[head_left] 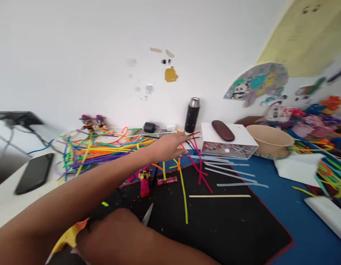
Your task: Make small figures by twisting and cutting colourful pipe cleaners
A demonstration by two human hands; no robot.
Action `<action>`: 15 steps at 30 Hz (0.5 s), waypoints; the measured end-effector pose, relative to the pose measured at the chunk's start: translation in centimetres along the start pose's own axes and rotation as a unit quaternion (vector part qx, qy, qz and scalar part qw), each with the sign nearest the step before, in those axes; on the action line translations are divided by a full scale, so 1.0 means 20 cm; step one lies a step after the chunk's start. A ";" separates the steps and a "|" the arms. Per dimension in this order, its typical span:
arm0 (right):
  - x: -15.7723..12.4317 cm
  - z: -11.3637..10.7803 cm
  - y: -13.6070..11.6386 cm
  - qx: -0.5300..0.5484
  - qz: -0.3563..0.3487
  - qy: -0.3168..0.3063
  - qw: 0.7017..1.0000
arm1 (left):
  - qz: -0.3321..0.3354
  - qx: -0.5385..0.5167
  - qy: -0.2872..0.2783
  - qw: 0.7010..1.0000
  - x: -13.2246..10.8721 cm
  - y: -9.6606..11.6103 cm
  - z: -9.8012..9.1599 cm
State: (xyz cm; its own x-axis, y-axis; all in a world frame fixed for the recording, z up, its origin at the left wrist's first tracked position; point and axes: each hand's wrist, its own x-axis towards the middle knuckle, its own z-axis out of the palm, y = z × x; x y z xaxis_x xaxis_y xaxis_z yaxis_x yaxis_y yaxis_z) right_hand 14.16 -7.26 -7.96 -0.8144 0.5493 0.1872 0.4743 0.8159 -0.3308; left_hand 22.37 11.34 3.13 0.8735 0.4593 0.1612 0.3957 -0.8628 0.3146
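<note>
My left hand (170,147) is stretched far out over the back of the table, fingers extended and a little blurred. It hovers at the right end of a big heap of coloured pipe cleaners (104,149), beside some loose pink ones (199,167). Nothing shows in its fingers. My right hand (115,235) is close to the camera at the bottom, closed around scissors. A grey blade tip (147,215) sticks out above it and a yellow-orange handle (71,235) shows to its left. Both hands are above a black mat (228,224).
On the mat lie a yellow-green pipe cleaner (183,197), a wooden stick (220,196), clear sticks (231,173) and a pink lighter (167,180). Behind are a black flask (192,115), a white box (231,141) with a brown case, and a paper bowl (270,141). A phone (35,173) lies at left.
</note>
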 end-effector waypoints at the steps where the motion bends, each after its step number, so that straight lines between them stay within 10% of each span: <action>1: -0.02 -0.13 0.05 -0.002 0.000 0.014 1.000 | -0.027 -0.010 0.019 0.999 -0.11 -0.07 -0.05; 4: -0.04 -0.33 0.06 -0.017 -0.009 0.030 0.999 | -0.161 -0.068 0.110 0.979 -0.46 -0.29 -0.24; 8: -0.05 -0.28 0.00 -0.025 -0.014 0.048 0.998 | -0.325 -0.100 0.239 0.910 -0.91 -0.59 -0.42; 15: -0.04 -0.21 0.02 -0.030 -0.026 0.087 0.995 | -0.473 0.043 0.169 0.864 -1.41 -0.98 -0.42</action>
State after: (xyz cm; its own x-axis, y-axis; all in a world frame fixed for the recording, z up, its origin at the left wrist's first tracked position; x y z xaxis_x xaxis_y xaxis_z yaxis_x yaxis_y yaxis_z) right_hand 16.40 -6.56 -4.28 -0.7707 0.5247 0.3616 0.4563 0.8505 -0.2616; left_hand -12.44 17.07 0.21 0.0207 0.9903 0.1373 0.9192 -0.0729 0.3870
